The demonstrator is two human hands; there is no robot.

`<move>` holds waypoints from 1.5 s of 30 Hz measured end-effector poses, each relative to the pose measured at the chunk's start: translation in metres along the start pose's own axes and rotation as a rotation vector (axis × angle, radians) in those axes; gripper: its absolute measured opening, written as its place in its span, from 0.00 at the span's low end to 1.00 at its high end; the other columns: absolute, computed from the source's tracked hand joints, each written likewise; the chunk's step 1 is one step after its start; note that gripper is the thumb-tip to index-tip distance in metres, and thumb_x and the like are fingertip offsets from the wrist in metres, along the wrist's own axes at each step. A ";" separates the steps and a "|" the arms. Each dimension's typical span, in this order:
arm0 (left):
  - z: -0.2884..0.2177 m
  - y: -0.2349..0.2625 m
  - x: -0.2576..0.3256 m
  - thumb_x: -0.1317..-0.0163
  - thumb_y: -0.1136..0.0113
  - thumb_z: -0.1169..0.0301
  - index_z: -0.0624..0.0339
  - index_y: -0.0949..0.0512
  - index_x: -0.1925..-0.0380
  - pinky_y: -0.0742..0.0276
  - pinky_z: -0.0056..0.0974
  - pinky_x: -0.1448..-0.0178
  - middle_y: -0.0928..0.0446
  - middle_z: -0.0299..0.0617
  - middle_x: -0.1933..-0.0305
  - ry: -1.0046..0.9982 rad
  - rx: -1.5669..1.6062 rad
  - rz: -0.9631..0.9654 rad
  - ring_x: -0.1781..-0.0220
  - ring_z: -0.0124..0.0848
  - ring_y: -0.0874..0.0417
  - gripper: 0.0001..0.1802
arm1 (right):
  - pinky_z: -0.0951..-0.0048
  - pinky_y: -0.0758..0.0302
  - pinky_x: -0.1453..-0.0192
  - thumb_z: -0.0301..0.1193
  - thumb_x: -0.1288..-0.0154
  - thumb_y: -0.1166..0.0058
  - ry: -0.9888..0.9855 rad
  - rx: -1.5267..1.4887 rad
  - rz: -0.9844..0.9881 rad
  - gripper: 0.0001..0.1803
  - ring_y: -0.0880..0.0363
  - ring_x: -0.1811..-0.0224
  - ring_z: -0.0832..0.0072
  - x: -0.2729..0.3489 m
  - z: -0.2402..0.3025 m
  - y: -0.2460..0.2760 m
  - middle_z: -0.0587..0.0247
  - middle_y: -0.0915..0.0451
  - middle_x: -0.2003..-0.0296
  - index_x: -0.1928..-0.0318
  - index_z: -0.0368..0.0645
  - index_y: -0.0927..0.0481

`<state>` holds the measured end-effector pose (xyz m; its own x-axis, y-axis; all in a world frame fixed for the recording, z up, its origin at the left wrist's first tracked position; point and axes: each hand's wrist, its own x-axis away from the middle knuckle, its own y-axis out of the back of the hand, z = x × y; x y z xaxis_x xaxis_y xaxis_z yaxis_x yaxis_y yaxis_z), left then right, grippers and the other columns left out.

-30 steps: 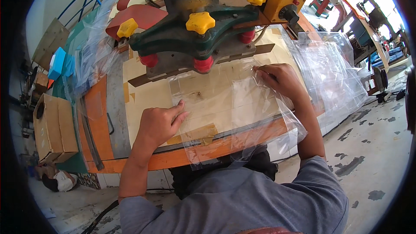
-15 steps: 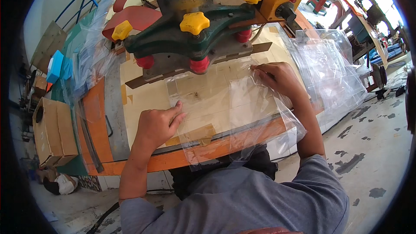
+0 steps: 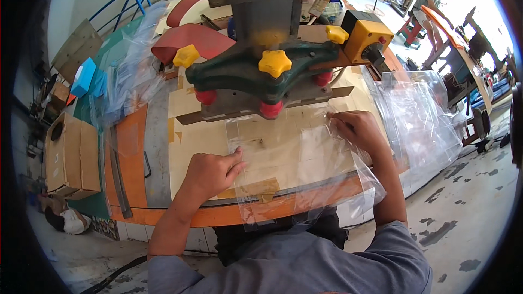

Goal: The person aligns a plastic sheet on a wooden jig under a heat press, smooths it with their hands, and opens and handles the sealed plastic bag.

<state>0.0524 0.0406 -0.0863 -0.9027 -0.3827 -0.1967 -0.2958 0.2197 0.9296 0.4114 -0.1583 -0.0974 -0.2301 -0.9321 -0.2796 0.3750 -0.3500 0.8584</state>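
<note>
One clear plastic bag (image 3: pixel 289 158) flat on pale work table (image 3: pixel 190 147), near edge, under green press head (image 3: pixel 256 71). Left hand (image 3: pixel 210 171) pressed on bag's left edge, fingers together. Right hand (image 3: pixel 357 128) pinching far right corner. Three yellow star knobs (image 3: pixel 274 62), three red feet. Heap of clear bags (image 3: pixel 417 120) right.

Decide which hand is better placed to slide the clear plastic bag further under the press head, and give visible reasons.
Probably the right hand: its fingers touch the clear plastic bag beside the press head, while the left hand presses the bag's near-left edge.
</note>
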 end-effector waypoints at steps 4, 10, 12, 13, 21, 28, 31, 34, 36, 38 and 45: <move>0.000 0.001 0.000 0.34 0.28 0.59 0.54 0.10 0.50 0.22 0.42 0.70 0.18 0.44 0.79 0.003 0.008 -0.008 0.79 0.43 0.18 0.17 | 0.55 0.19 0.57 0.37 0.27 0.41 -0.014 0.008 0.015 0.14 0.14 0.65 0.51 -0.002 -0.001 0.000 0.49 0.11 0.65 0.50 0.45 0.09; 0.000 0.001 0.003 0.34 0.28 0.57 0.54 0.10 0.50 0.22 0.42 0.71 0.18 0.44 0.80 0.009 -0.023 -0.005 0.80 0.43 0.18 0.17 | 0.55 0.18 0.56 0.36 0.27 0.42 -0.010 0.010 0.010 0.14 0.13 0.63 0.50 0.000 0.002 0.000 0.49 0.11 0.63 0.50 0.44 0.09; 0.000 0.001 0.004 0.34 0.28 0.57 0.53 0.10 0.51 0.22 0.43 0.71 0.18 0.44 0.80 0.001 -0.025 0.009 0.79 0.43 0.18 0.17 | 0.55 0.18 0.55 0.36 0.27 0.42 -0.006 0.023 0.010 0.14 0.13 0.63 0.50 -0.001 0.003 0.000 0.49 0.11 0.63 0.50 0.44 0.09; 0.000 0.001 0.005 0.34 0.28 0.57 0.53 0.10 0.51 0.22 0.43 0.71 0.18 0.44 0.80 0.002 -0.024 0.010 0.79 0.43 0.18 0.17 | 0.55 0.18 0.55 0.36 0.27 0.42 -0.018 -0.001 0.014 0.14 0.13 0.62 0.50 -0.001 0.006 0.001 0.50 0.11 0.63 0.50 0.45 0.09; 0.003 0.000 0.001 0.31 0.33 0.55 0.54 0.11 0.49 0.20 0.44 0.70 0.15 0.43 0.77 -0.046 -0.041 -0.012 0.77 0.43 0.15 0.19 | 0.54 0.20 0.57 0.38 0.27 0.43 -0.043 0.019 0.027 0.15 0.14 0.64 0.49 0.000 -0.005 -0.001 0.48 0.12 0.65 0.50 0.46 0.09; 0.001 -0.001 -0.002 0.34 0.29 0.60 0.56 0.10 0.48 0.25 0.43 0.70 0.21 0.49 0.80 -0.003 0.013 -0.015 0.80 0.43 0.20 0.18 | 0.57 0.19 0.57 0.35 0.25 0.43 -0.014 0.020 0.046 0.15 0.14 0.65 0.51 -0.004 -0.004 0.002 0.49 0.11 0.62 0.47 0.46 0.09; 0.002 -0.002 -0.001 0.34 0.29 0.60 0.55 0.11 0.47 0.25 0.43 0.71 0.21 0.49 0.80 0.006 -0.009 0.012 0.81 0.43 0.20 0.18 | 0.57 0.19 0.56 0.35 0.25 0.43 0.001 0.020 0.043 0.14 0.14 0.64 0.50 -0.003 -0.005 0.001 0.49 0.11 0.60 0.48 0.45 0.09; 0.001 -0.003 0.001 0.34 0.29 0.59 0.55 0.11 0.47 0.26 0.43 0.71 0.21 0.49 0.80 0.012 0.010 0.006 0.81 0.42 0.20 0.19 | 0.57 0.19 0.54 0.35 0.25 0.43 -0.011 0.040 0.056 0.14 0.13 0.62 0.51 -0.001 -0.007 -0.001 0.50 0.10 0.59 0.48 0.45 0.09; 0.002 -0.003 0.002 0.34 0.29 0.59 0.55 0.11 0.47 0.26 0.43 0.71 0.21 0.49 0.80 0.005 0.000 0.001 0.81 0.42 0.20 0.19 | 0.58 0.18 0.53 0.37 0.25 0.42 -0.016 0.035 0.052 0.14 0.12 0.61 0.52 -0.001 -0.005 -0.001 0.52 0.10 0.58 0.48 0.44 0.09; 0.003 -0.003 0.002 0.34 0.28 0.59 0.54 0.11 0.47 0.25 0.43 0.71 0.21 0.48 0.80 0.001 -0.011 -0.001 0.81 0.42 0.20 0.19 | 0.57 0.19 0.55 0.38 0.25 0.42 -0.011 0.004 0.039 0.15 0.13 0.62 0.52 -0.001 -0.005 -0.001 0.51 0.10 0.59 0.49 0.45 0.09; 0.002 -0.002 0.003 0.34 0.28 0.59 0.54 0.11 0.47 0.25 0.42 0.71 0.20 0.48 0.79 -0.008 0.002 -0.008 0.80 0.44 0.19 0.18 | 0.57 0.19 0.56 0.41 0.25 0.41 -0.012 -0.046 0.022 0.15 0.13 0.64 0.53 -0.004 0.000 -0.001 0.50 0.11 0.63 0.50 0.46 0.09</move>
<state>0.0498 0.0413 -0.0891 -0.9026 -0.3776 -0.2069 -0.3039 0.2183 0.9274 0.4117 -0.1542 -0.0976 -0.2322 -0.9385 -0.2554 0.4208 -0.3337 0.8436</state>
